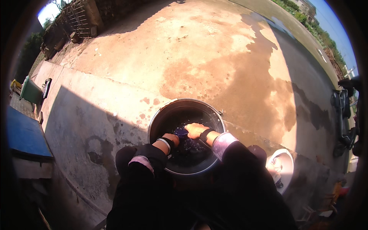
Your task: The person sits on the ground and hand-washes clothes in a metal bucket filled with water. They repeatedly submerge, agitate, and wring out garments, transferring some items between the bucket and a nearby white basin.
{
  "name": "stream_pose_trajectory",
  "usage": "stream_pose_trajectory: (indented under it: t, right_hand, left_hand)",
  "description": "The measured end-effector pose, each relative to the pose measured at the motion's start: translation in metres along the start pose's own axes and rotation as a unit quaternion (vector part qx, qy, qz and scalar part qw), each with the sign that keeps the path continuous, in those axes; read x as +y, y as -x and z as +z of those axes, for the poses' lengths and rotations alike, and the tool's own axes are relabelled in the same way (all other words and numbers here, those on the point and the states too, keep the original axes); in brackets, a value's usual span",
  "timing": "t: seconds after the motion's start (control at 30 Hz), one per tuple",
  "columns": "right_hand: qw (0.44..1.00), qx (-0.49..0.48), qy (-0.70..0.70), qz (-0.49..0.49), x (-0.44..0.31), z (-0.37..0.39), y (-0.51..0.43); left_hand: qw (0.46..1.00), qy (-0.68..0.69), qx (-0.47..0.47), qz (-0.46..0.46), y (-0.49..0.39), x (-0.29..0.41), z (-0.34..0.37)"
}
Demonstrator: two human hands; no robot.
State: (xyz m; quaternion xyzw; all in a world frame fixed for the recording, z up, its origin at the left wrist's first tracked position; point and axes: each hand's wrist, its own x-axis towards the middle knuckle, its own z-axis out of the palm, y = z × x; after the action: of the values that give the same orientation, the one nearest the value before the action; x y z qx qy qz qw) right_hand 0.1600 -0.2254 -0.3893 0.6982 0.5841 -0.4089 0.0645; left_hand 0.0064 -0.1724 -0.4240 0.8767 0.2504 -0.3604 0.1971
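Observation:
A large round metal pot [187, 173] stands on the concrete in front of me, with dark, glinting water inside. Both my hands reach into it. My right hand [196, 130], with a dark band at the wrist, is closed on a dark blue cloth [181, 132] at the pot's middle. Just left of the cloth is my left hand [172, 138], which wears a pale bangle and a dark band. Its fingers are hidden in shade, so its grip does not show. Pink cuffs poke out of my dark sleeves.
On the right, a white basin [290, 166] holds pale items. A blue panel [27, 133] and a green bin [30, 90] are at the left. Wet patches mark the concrete ground [138, 57]. A parked vehicle, probably a scooter, stands at the far right edge.

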Motion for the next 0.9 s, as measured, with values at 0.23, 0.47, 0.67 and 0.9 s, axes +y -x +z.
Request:
stream_pose_trajectory:
  t: [0.23, 0.47, 0.67, 0.9]
  right_hand:
    - [0.958, 0.172, -0.181, -0.143, 0.021, -0.046, 0.054]
    - [0.744, 0.204, -0.568, -0.287, 0.005, -0.091, 0.106]
    - [0.561, 0.119, -0.779, -0.252, -0.015, -0.075, 0.111]
    - [0.504, 0.084, -0.833, -0.209, -0.019, -0.064, 0.090]
  left_hand:
    - [0.989, 0.049, 0.078, 0.118, 0.094, -0.019, -0.071]
    - [0.954, 0.132, 0.217, 0.159, 0.146, -0.041, -0.095]
    - [0.954, 0.152, 0.226, 0.122, 0.123, -0.006, -0.059]
    - [0.920, 0.279, 0.256, 0.100, 0.082, 0.059, -0.033]
